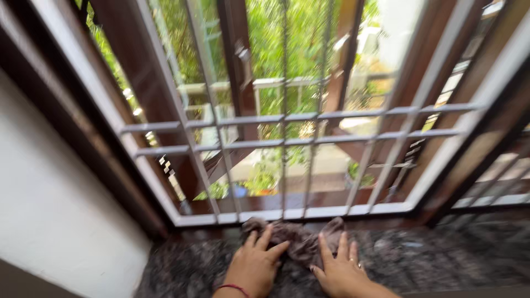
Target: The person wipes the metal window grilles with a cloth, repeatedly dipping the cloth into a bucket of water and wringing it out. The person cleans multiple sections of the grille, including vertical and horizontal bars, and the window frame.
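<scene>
Hands, left [255, 265] and right [339, 267], pressing flat and unclenched on brown cloth [298, 237], lying lengthwise along window grille [287, 132].

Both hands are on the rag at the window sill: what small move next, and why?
Probably slide the cloth right along the stone sill. Left hand and right hand press it flat near the grille frame, and that stretch lies beyond the cloth.

This looks like a home, at a window. A dark speckled stone sill [430, 259] runs across 6 o'clock, with a white metal grille [287, 132] and brown wooden frame [138, 99] above. Garden greenery [281, 49] and potted plants [259, 179] show outside toward 12 o'clock.
</scene>
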